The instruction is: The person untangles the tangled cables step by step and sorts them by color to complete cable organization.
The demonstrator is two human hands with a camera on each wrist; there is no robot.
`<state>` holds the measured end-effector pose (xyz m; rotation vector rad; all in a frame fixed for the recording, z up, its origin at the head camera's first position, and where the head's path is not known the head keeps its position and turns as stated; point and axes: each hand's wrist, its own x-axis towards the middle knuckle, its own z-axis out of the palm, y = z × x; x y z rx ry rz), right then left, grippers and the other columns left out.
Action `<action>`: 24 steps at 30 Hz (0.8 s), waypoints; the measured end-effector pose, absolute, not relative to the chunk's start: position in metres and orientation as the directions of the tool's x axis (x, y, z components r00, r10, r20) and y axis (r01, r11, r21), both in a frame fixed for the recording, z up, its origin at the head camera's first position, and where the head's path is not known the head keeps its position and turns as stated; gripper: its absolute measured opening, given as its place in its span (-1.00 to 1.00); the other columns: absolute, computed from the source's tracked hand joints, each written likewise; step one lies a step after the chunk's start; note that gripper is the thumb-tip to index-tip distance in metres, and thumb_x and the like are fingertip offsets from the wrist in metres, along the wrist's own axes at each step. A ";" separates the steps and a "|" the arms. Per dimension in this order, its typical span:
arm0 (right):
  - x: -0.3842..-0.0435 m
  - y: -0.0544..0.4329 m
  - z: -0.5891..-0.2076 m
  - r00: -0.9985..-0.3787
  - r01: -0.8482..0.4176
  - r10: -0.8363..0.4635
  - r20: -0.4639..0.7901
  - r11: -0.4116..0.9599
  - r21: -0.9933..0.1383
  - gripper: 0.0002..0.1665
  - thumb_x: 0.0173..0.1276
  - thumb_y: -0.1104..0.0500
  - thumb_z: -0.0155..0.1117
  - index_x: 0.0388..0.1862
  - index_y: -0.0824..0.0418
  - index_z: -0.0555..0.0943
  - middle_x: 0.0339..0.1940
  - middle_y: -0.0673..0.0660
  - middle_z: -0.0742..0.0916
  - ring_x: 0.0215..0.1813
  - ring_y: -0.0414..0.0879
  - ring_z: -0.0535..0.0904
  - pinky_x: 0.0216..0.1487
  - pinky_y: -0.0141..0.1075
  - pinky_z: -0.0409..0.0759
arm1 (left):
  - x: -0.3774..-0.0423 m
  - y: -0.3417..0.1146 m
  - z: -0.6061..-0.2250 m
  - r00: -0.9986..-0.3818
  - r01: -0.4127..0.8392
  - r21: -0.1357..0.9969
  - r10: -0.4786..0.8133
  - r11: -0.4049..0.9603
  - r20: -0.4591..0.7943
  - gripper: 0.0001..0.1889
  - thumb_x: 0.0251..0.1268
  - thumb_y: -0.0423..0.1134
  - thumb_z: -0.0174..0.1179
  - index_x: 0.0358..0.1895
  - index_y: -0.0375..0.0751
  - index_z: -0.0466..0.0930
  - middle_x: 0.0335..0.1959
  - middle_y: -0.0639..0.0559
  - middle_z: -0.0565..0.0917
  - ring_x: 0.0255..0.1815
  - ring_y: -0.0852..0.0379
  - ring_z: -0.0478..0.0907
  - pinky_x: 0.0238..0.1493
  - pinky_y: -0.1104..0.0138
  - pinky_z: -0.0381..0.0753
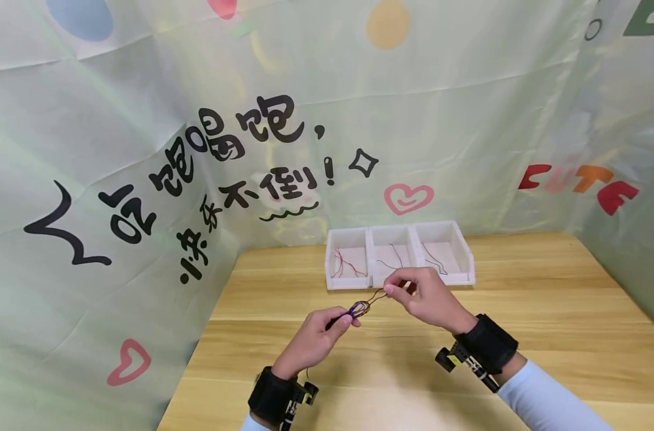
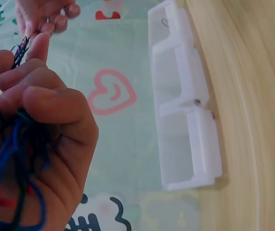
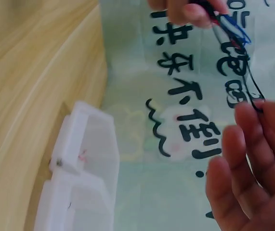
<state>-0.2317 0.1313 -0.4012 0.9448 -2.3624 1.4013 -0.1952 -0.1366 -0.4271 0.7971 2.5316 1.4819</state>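
Observation:
My left hand (image 1: 313,340) grips a looped bundle of thin wires (image 1: 359,309) in front of the white bins. Blue, red and black strands (image 2: 17,154) hang out of the palm side in the left wrist view. Up and to the right, my right hand (image 1: 428,299) pinches a dark wire (image 3: 249,82) between thumb and index finger. That wire stretches doubled from the bundle to the right fingertips. Its end is hidden by the fingers. The other right fingers are loosely bent.
Three joined white bins (image 1: 413,280) stand at the back of the wooden table (image 1: 548,299). Red wires (image 1: 344,263) lie in the left bin, a few dark wires in the middle one, and black wires (image 1: 437,263) in the right one. A printed curtain (image 1: 467,137) surrounds the table.

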 end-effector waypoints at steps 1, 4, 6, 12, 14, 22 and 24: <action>-0.232 0.132 -0.403 -0.774 -0.627 -0.386 0.502 0.349 -0.697 -0.88 0.44 0.27 0.33 -0.29 0.09 0.74 -0.39 -0.16 0.71 -0.38 -0.20 0.59 -0.36 -0.25 0.60 | -0.196 -0.138 -0.428 -0.861 0.385 0.837 0.479 0.389 0.174 -0.71 0.63 -0.10 0.01 -0.07 -0.12 0.73 -0.55 0.15 0.28 -0.57 0.28 0.20 -0.44 0.41 0.25; -0.232 0.134 -0.406 -0.761 -0.648 -0.352 0.545 0.405 -0.645 -0.91 0.40 0.31 0.36 -0.29 0.16 0.74 -0.38 -0.13 0.73 -0.42 -0.22 0.56 -0.41 -0.28 0.58 | -0.197 -0.141 -0.430 -0.862 0.383 0.834 0.478 0.398 0.169 -0.72 0.62 -0.12 0.02 -0.10 -0.13 0.73 -0.56 0.16 0.26 -0.60 0.28 0.19 -0.47 0.42 0.23; -0.231 0.133 -0.407 -0.703 -0.708 -0.369 0.608 0.451 -0.544 -0.91 0.34 0.31 0.39 -0.20 0.20 0.75 -0.29 -0.07 0.75 -0.36 -0.21 0.60 -0.40 -0.29 0.60 | -0.198 -0.141 -0.431 -0.854 0.389 0.829 0.495 0.403 0.160 -0.71 0.63 -0.12 0.02 -0.12 -0.12 0.73 -0.56 0.16 0.27 -0.61 0.29 0.19 -0.49 0.42 0.23; -0.226 0.127 -0.399 -0.397 -0.872 -0.596 0.698 0.482 -0.084 -0.51 0.16 0.26 0.45 0.12 0.23 0.69 -0.08 0.08 0.73 -0.08 -0.04 0.67 -0.16 -0.14 0.67 | -0.199 -0.136 -0.429 -0.830 0.417 0.801 0.540 0.429 0.143 -0.72 0.64 -0.09 0.00 -0.16 -0.04 0.71 -0.57 0.19 0.32 -0.61 0.30 0.23 -0.48 0.43 0.26; -0.225 0.125 -0.399 -0.340 -0.891 -0.668 0.662 0.454 0.001 -0.54 0.14 0.28 0.47 0.07 0.24 0.70 -0.16 0.06 0.73 -0.14 -0.05 0.65 -0.18 -0.17 0.66 | -0.200 -0.134 -0.428 -0.832 0.420 0.797 0.535 0.433 0.148 -0.73 0.63 -0.10 0.01 -0.16 -0.03 0.71 -0.56 0.20 0.33 -0.59 0.30 0.25 -0.47 0.43 0.27; -0.228 0.125 -0.422 -0.245 -0.882 -0.706 0.665 0.447 0.150 -0.71 0.61 0.18 0.08 -0.12 0.26 0.73 -0.33 0.03 0.66 -0.33 -0.13 0.57 -0.33 -0.30 0.62 | -0.197 -0.128 -0.420 -0.859 0.375 0.835 0.489 0.402 0.150 -0.79 0.61 -0.11 0.05 -0.11 -0.10 0.63 -0.46 0.14 0.40 -0.48 0.26 0.31 -0.41 0.41 0.29; -0.229 0.127 -0.424 -0.237 -0.887 -0.694 0.680 0.441 0.141 -0.49 0.70 0.13 -0.19 -0.20 0.24 0.72 -0.36 0.02 0.63 -0.35 -0.14 0.55 -0.34 -0.33 0.60 | -0.199 -0.127 -0.425 -0.857 0.377 0.838 0.493 0.395 0.152 -0.79 0.61 -0.06 0.05 -0.15 -0.05 0.59 -0.46 0.15 0.40 -0.50 0.25 0.31 -0.43 0.41 0.29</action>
